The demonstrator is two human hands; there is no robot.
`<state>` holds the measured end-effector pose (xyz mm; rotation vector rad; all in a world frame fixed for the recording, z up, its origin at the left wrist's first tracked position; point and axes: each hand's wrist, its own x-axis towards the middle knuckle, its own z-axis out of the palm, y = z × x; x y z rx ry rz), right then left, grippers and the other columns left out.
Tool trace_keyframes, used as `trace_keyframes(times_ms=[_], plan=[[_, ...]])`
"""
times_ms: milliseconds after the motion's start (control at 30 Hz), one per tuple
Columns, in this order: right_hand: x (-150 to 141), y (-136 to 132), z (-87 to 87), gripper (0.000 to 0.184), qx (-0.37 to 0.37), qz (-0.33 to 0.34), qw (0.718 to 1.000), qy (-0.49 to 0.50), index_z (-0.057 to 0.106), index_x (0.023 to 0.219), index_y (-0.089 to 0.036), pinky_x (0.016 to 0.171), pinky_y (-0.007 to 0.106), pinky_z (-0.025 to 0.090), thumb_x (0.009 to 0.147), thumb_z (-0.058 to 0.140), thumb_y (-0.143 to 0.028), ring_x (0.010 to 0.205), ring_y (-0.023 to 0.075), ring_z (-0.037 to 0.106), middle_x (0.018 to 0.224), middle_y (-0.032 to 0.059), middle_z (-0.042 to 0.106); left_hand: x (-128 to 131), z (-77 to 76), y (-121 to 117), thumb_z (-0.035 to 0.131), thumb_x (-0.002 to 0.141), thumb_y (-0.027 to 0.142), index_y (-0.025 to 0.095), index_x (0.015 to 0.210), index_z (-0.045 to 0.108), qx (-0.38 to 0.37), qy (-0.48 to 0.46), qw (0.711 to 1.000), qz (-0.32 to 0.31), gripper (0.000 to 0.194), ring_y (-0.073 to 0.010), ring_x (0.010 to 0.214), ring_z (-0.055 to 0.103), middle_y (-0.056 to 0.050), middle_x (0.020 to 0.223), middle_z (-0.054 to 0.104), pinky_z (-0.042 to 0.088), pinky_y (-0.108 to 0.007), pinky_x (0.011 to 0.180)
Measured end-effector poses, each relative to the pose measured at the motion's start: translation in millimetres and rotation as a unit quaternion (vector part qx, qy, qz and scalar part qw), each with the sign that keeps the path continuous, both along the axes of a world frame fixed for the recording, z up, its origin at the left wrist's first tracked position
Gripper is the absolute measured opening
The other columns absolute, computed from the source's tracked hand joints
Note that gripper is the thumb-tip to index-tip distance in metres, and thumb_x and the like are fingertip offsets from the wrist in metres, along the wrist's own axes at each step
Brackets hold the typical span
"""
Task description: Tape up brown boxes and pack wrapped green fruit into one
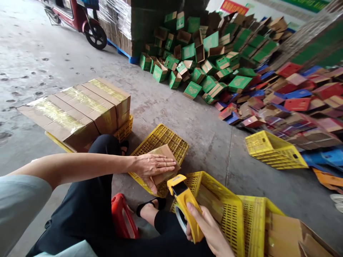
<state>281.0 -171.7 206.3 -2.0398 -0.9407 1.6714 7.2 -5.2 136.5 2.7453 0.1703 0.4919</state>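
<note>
My left hand (154, 167) lies flat, fingers stretched out, on top of a small brown cardboard box (167, 153). That box rests on an upturned yellow plastic crate (175, 139) between my legs. In my right hand (206, 225) is a yellow tape dispenser (186, 201), its fingers wrapped round the body. The dispenser's head is just to the right of the box, above the crate's near edge; whether it touches the box I cannot tell. A roll of tape shows on the dispenser's left side.
Large taped cartons (83, 107) stand on a yellow crate at left. Nearer right, yellow crates (230, 210) hold cardboard boxes. A red plastic stool (123, 216) is beneath me. Piles of green boxes (193, 67) and red and blue boxes (297, 103) lie behind; a scooter (77, 18) stands far left.
</note>
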Motion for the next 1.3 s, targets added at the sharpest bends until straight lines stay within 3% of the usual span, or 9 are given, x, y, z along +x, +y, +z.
trace_keyframes(times_ms=[267, 500, 767, 900, 1033, 1300], plan=[[-4, 4, -14.4, 0.067, 0.009, 0.01, 0.999, 0.03, 0.056, 0.088, -0.021, 0.047, 0.023, 0.048, 0.072, 0.069, -0.084, 0.046, 0.0159, 0.063, 0.053, 0.0005, 0.067, 2, 3.6, -6, 0.054, 0.09, 0.08, 0.003, 0.165, 0.025, 0.01, 0.013, 1.0, 0.005, 0.111, -0.0324, 0.161, 0.017, -0.022, 0.171, 0.021, 0.016, -0.043, 0.132], [-5, 4, -19.4, 0.066, 0.003, 0.011, 0.999, 0.043, 0.057, 0.089, -0.022, 0.051, 0.027, 0.048, 0.073, 0.069, -0.085, 0.048, 0.0181, 0.063, 0.054, 0.0009, 0.067, 11, 7.3, -15, 0.06, 0.091, 0.071, 0.003, 0.166, 0.021, 0.009, 0.025, 1.0, 0.002, 0.108, -0.0327, 0.16, 0.021, -0.021, 0.171, 0.023, 0.022, -0.043, 0.131], [12, -25, -35.2, 0.062, 0.033, 0.017, 0.997, 0.069, 0.057, 0.085, -0.025, 0.053, 0.03, 0.048, 0.079, 0.062, -0.086, 0.049, 0.02, 0.063, 0.055, 0.0015, 0.067, 13, 4.3, -9, 0.055, 0.093, 0.073, 0.004, 0.164, 0.027, 0.007, 0.032, 0.999, -0.003, 0.104, -0.0314, 0.16, 0.022, -0.021, 0.17, 0.025, 0.023, -0.043, 0.131], [15, -39, -39.0, 0.068, 0.029, 0.003, 0.998, 0.053, 0.056, 0.085, -0.023, 0.051, 0.03, 0.047, 0.073, 0.063, -0.09, 0.047, 0.0197, 0.062, 0.053, 0.0015, 0.066, 14, 4.0, -12, 0.054, 0.093, 0.075, 0.003, 0.164, 0.028, 0.02, 0.037, 0.999, -0.002, 0.105, -0.0319, 0.161, 0.021, -0.022, 0.17, 0.024, 0.021, -0.042, 0.131], [13, -40, -35.8, 0.07, 0.02, 0.008, 0.999, 0.041, 0.057, 0.084, -0.022, 0.053, 0.03, 0.048, 0.068, 0.068, -0.09, 0.051, 0.0213, 0.065, 0.056, 0.0031, 0.068, 12, 0.4, -14, 0.057, 0.089, 0.078, 0.003, 0.165, 0.023, 0.021, 0.035, 0.999, -0.003, 0.112, -0.0335, 0.16, 0.02, -0.023, 0.17, 0.022, 0.023, -0.047, 0.13], [8, -50, -13.7, 0.066, 0.043, 0.005, 0.998, 0.048, 0.057, 0.088, -0.022, 0.055, 0.029, 0.051, 0.073, 0.068, -0.085, 0.052, 0.0206, 0.067, 0.057, 0.0011, 0.069, 14, 2.5, -13, 0.057, 0.092, 0.075, 0.007, 0.164, 0.03, 0.008, 0.045, 0.999, -0.016, 0.102, -0.0321, 0.16, 0.023, -0.023, 0.17, 0.025, 0.021, -0.045, 0.13]])
